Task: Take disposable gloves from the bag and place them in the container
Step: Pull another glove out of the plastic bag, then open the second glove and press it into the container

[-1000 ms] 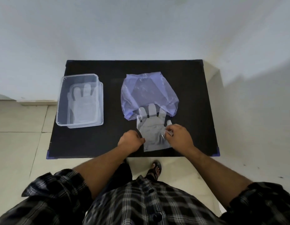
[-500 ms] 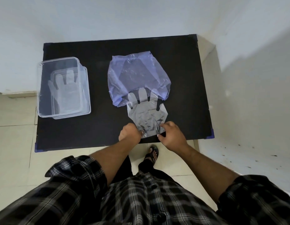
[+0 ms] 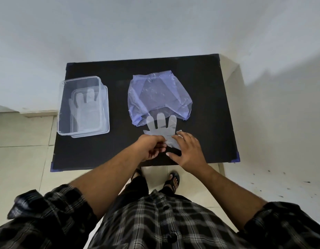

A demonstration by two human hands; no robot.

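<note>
no readable text, label or number shows on anything here.

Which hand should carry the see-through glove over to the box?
Probably the left hand. It already pinches the glove at the cuff, and the clear container sits on its side of the black table. The right hand would have to cross over.

I take this for a plain room in a home, not a lab or shop: bare white walls, a pale tiled floor, and a small black worktop pushed into the corner. My sandals and checked shirt fit that.
</note>
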